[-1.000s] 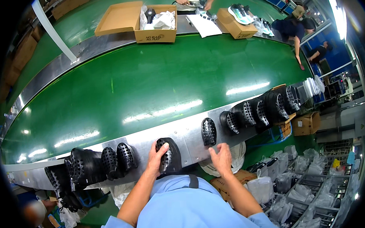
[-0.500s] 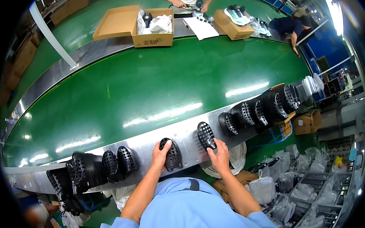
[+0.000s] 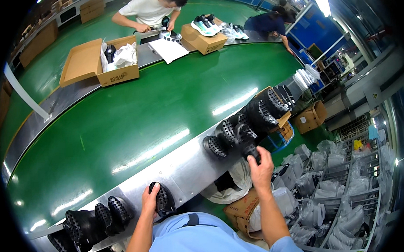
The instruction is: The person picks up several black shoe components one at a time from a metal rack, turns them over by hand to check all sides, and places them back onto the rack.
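Note:
My left hand [image 3: 148,201] is closed around the side of a black shoe-shaped piece [image 3: 165,200] dotted with holes, which sits on the metal ledge [image 3: 186,171], thumb at its top. Farther right, my right hand [image 3: 261,167] pinches the lower end of another black shoe-shaped piece [image 3: 246,140]. That piece is held up in front of the right-hand row and partly covers it. Nearest to it stand a low black piece [image 3: 215,146] and several like it. To the left of my left hand, more black pieces [image 3: 119,209] line the ledge.
Beyond the green surface [image 3: 120,116], an open cardboard box [image 3: 118,75] and a box bearing sneakers [image 3: 203,39] stand on the far ledge. A person [image 3: 149,13] works there; another person [image 3: 269,24] leans in farther right. Wire racks of bagged items [image 3: 326,195] fill the lower right.
My right hand has moved right along the ledge, carrying its black piece up to the right-hand row. My left hand keeps hold of its piece. The whole view has turned.

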Action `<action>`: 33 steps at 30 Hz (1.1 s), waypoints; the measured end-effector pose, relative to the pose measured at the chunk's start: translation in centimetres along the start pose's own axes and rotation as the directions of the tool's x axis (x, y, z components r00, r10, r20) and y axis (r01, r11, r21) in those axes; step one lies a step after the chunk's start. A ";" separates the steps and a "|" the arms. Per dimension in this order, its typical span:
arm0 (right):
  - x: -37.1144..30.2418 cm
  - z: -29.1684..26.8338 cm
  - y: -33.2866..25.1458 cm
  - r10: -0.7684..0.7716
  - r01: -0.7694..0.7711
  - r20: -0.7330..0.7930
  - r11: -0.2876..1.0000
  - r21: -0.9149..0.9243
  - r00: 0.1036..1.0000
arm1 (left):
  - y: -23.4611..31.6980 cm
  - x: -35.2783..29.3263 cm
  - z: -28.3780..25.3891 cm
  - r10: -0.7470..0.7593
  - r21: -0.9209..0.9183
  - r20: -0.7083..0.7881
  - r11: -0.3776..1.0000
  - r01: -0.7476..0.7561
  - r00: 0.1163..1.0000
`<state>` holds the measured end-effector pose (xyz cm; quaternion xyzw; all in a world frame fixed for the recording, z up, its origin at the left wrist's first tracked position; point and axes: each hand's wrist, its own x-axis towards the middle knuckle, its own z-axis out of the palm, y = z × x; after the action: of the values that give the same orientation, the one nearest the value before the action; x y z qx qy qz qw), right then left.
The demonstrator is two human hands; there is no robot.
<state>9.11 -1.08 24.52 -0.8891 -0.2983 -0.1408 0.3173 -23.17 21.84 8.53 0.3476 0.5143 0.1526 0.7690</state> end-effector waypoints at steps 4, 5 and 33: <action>4.3 0.5 4.2 0.021 -0.023 -0.025 0.997 -0.072 0.999 | 0.1 -0.4 -0.1 -0.019 0.008 0.003 1.000 0.019 1.000; 4.9 1.0 5.0 0.033 -0.034 -0.009 0.996 -0.085 0.999 | 0.2 -0.6 -0.2 -0.042 0.018 -0.010 0.999 0.042 0.999; -11.3 6.6 -10.7 -0.031 -0.558 0.812 0.711 0.428 0.582 | 4.2 -1.8 7.7 0.120 -0.340 0.145 0.938 -0.064 0.982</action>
<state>-5.96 4.84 19.72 -0.7280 -0.2862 0.4185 0.4614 -16.54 20.81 14.42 0.2471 0.3995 0.2446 0.8483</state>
